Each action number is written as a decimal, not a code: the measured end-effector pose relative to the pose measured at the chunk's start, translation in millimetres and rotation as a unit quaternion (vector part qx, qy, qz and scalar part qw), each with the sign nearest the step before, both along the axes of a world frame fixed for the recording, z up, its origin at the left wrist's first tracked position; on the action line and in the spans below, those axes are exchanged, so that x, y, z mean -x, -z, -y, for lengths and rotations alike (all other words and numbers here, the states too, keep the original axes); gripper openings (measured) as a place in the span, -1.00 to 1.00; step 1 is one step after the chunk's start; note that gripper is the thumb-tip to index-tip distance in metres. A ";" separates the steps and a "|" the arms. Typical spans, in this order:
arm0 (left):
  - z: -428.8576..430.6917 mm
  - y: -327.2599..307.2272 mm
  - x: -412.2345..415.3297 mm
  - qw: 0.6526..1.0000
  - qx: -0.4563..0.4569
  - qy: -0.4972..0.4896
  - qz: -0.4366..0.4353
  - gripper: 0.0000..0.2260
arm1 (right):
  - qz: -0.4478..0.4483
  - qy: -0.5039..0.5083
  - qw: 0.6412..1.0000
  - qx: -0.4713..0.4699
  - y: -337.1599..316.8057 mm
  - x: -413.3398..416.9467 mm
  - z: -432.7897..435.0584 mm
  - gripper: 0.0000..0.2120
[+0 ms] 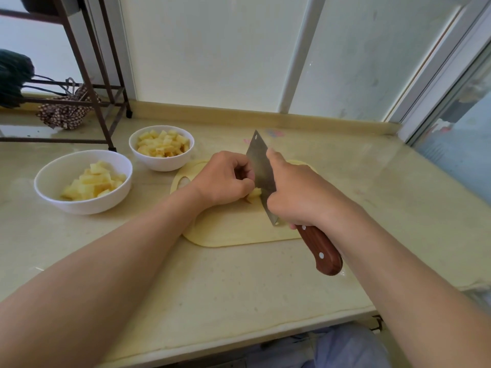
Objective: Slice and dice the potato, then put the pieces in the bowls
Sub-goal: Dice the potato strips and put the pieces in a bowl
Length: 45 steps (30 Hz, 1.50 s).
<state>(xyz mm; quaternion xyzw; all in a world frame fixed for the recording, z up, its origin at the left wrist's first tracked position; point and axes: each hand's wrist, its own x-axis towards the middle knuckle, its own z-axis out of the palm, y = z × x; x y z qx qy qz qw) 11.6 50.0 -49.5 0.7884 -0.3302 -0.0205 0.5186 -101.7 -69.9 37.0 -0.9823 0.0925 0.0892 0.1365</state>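
On the pale cutting board (233, 229) lies a small piece of potato (253, 194), mostly hidden under my left hand (225, 179), whose curled fingers hold it down. My right hand (295, 193) grips the cleaver (261, 172) by its wooden handle (321, 251), forefinger along the blade's back. The blade stands on edge against the potato, right beside my left fingers. Two white bowls hold diced potato: the near one (53, 192) at the left, the far one (170, 166) behind it.
A dark metal rack (87, 83) stands at the back left with a patterned cloth (63, 114) under it. The beige counter (372, 181) runs to a wall and window frame behind, and its front edge is near my lap.
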 end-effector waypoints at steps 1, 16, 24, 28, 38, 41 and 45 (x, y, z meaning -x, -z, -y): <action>0.2 0.2 -0.4 1.000 0.001 -0.001 -0.001 -0.90 | -0.001 -0.001 1.000 0.007 0.7 -1.3 -1.0 -0.06; -0.7 -0.5 -0.9 0.999 -0.004 -0.041 -0.008 -0.90 | 0.089 0.093 0.960 -0.251 5.5 -9.1 43.8 -0.31; -0.4 0.8 -2.3 0.998 0.006 -0.050 -0.039 -0.85 | 0.122 0.170 0.871 -0.444 23.2 15.6 97.7 -0.43; 1.3 1.0 -2.8 0.998 0.006 -0.049 -0.034 -0.85 | 0.130 0.193 0.808 -0.541 37.0 12.6 108.5 -0.45; 34.3 -41.9 6.7 0.817 0.347 -0.062 -0.456 -0.59 | 0.173 0.138 0.743 -0.632 45.6 -13.3 63.2 -0.42; 29.5 -43.1 12.1 0.787 0.301 0.062 -0.535 -0.42 | 0.203 0.143 0.767 -0.592 44.5 -15.9 52.3 -0.41; 25.0 -47.5 7.8 0.788 0.254 0.104 -0.551 -0.37 | 0.222 0.171 0.781 -0.559 44.7 -16.2 52.7 -0.39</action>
